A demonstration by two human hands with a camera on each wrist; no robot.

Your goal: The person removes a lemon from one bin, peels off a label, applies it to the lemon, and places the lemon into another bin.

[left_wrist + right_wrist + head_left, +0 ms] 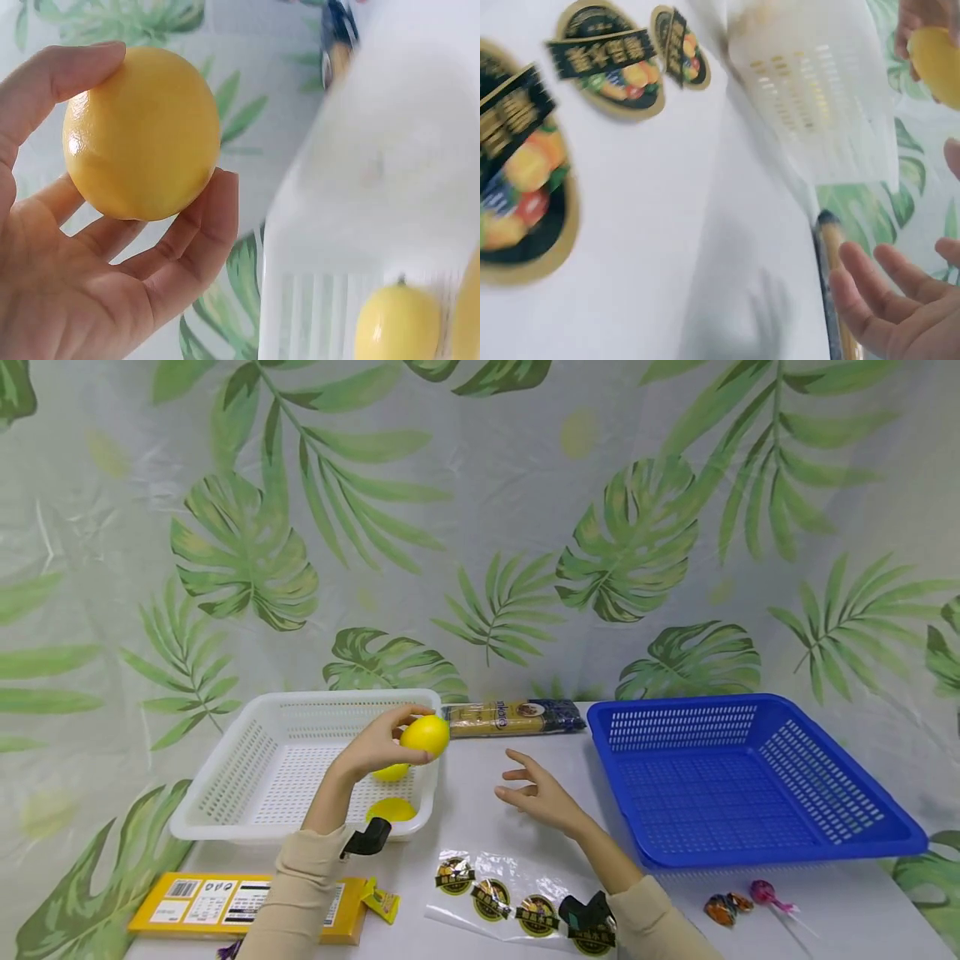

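My left hand (381, 745) grips a yellow lemon (425, 737) between thumb and fingers, held up over the right side of the white basket (255, 777). The left wrist view shows the same lemon (142, 135) large and glossy, with the fingertips around its sides. Inside the basket lie two more lemons, one nearer the front (391, 810) and one partly hidden below the held lemon. My right hand (546, 795) hovers over the table between the two baskets, its fingers loosely spread and holding nothing.
A blue basket (615, 793) stands on the right. A pasta packet (510, 718) lies at the back. In front are a yellow box (172, 910), a small yellow wrapped candy (382, 902), a clear bag with fruit labels (491, 897), a lollipop (763, 892) and wrapped sweets (723, 910).
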